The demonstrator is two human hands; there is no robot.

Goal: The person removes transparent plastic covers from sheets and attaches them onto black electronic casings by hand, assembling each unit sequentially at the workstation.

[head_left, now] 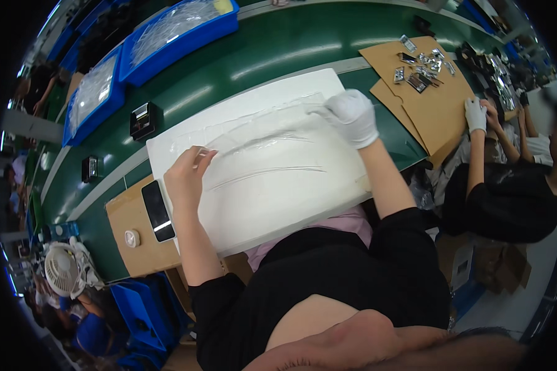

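A clear plastic sheet (pixel 260 148) lies half-smoothed on a white board (pixel 278 204): bare left hand (pixel 189 176) pinches its nine o'clock edge, gloved right hand (pixel 353 117) grips the two o'clock corner, creases remaining.

A foam sheet (pixel 272 179) is lying on the worktop (pixel 241 62), a phone (pixel 158 211) lying left of it, trays (pixel 167 37) sitting behind.

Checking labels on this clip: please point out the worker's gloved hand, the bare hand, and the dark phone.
Gloved right hand (pixel 353 116), head view, back of the white glove.
Bare left hand (pixel 187 176), head view, back of the hand.
Dark phone (pixel 158 211), head view, middle of its screen.
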